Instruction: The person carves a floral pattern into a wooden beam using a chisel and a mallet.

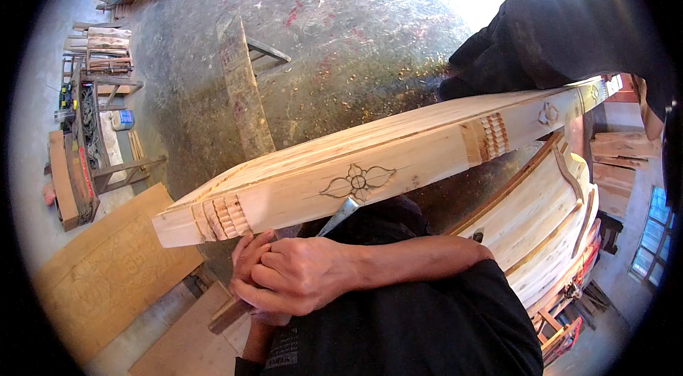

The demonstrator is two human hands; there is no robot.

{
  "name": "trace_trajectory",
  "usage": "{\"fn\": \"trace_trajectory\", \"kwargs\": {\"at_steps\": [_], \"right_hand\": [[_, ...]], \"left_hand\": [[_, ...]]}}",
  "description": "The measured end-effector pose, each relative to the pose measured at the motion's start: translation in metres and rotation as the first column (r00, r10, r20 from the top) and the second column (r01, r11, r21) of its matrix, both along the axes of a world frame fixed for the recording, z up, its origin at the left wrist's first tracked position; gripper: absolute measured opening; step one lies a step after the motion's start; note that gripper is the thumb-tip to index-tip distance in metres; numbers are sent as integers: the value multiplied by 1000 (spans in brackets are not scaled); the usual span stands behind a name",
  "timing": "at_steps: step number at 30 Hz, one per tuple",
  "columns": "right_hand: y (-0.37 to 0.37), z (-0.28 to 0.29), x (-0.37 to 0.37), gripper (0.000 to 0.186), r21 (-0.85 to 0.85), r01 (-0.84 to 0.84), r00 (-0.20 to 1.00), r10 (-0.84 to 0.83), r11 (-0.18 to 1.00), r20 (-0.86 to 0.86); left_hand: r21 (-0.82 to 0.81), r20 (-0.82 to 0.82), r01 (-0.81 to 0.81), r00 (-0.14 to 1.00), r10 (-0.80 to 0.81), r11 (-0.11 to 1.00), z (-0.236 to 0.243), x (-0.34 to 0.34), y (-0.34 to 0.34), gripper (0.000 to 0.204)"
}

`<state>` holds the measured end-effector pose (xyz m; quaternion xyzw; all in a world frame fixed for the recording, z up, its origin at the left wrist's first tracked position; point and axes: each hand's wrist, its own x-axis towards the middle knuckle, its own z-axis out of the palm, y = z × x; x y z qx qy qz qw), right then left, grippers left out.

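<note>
A long pale wooden beam (427, 155) runs from lower left to upper right. Carved into its side face are a flower motif (357, 182) and scalloped bands, the nearest one (226, 216) close to the left end. A chisel (340, 216) slants up from my fists, its flared metal blade reaching the lower petal of the flower; I cannot tell if the edge bites in. My right hand (307, 275) wraps the chisel. Partly hidden beneath it, my left hand (249, 256) is closed there too. The wooden handle end (228, 315) sticks out below both hands.
A person in black (548, 34) is at the beam's far right end. Curved planking (541, 226) stands at right. A carved panel (107, 269) lies at lower left. Beyond the beam are a narrow bench (242, 84), scattered wood chips, and a tool rack (89, 113).
</note>
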<state>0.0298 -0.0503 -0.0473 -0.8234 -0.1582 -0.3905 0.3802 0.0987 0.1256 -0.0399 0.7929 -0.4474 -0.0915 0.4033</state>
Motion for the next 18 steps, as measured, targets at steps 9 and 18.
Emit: {"fn": "trace_trajectory", "kwargs": {"at_steps": [9, 18], "right_hand": [[0, 3, 15, 46, 42, 97, 990, -92, 994, -105], [2, -3, 16, 46, -22, 110, 985, -112, 994, -131]], "left_hand": [[95, -75, -298, 949, 305, 950, -20, -11, 67, 66], [142, -401, -180, 888, 223, 973, 1, 5, 65, 112]]}}
